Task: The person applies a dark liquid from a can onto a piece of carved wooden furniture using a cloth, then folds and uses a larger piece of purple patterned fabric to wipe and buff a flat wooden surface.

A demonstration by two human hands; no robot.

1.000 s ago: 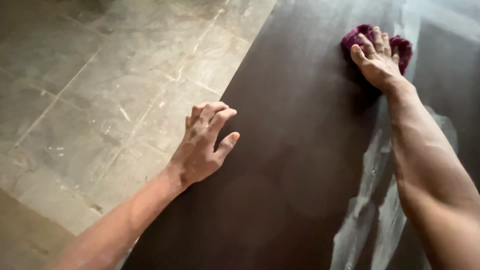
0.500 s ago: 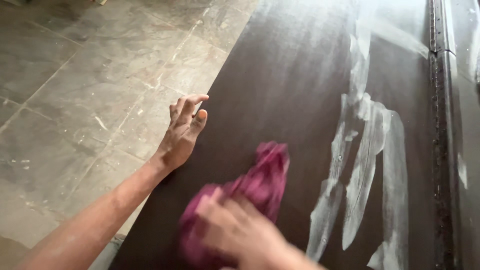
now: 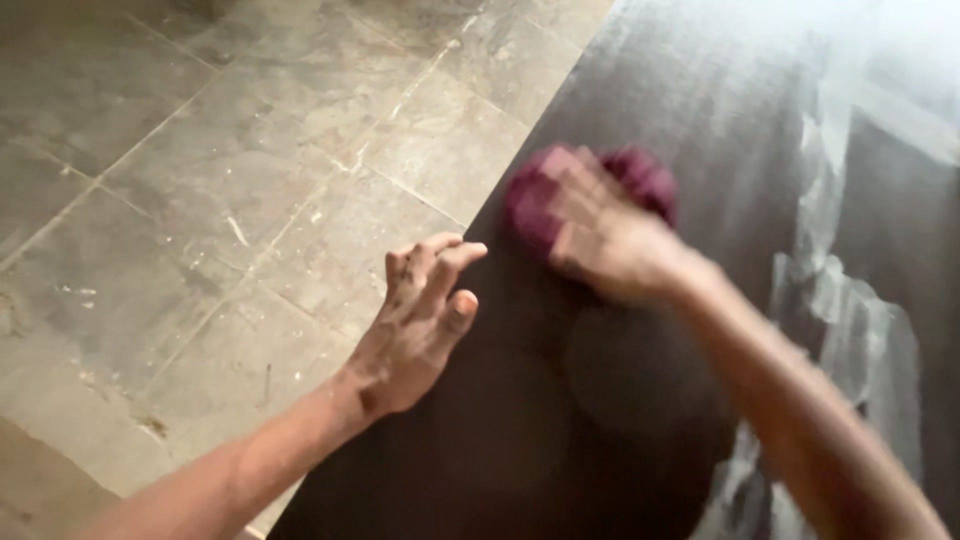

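Observation:
A crumpled magenta cloth (image 3: 640, 180) is pressed against a dark brown glossy panel (image 3: 600, 420) under my right hand (image 3: 610, 240), which is blurred with motion. The fingers of that hand lie over the cloth and grip it. My left hand (image 3: 415, 325) rests on the left edge of the panel, fingers apart and curled a little, holding nothing. The two hands are close together, the cloth just to the upper right of my left fingertips.
Grey stone floor tiles (image 3: 200, 180) with pale scuffs and grout lines fill the left side. Pale glossy reflections (image 3: 850, 300) streak the right part of the dark panel.
My right hand has swept the cloth from the far right of the panel down toward me, then up to the left edge beside my left hand. My left hand has stayed on the edge.

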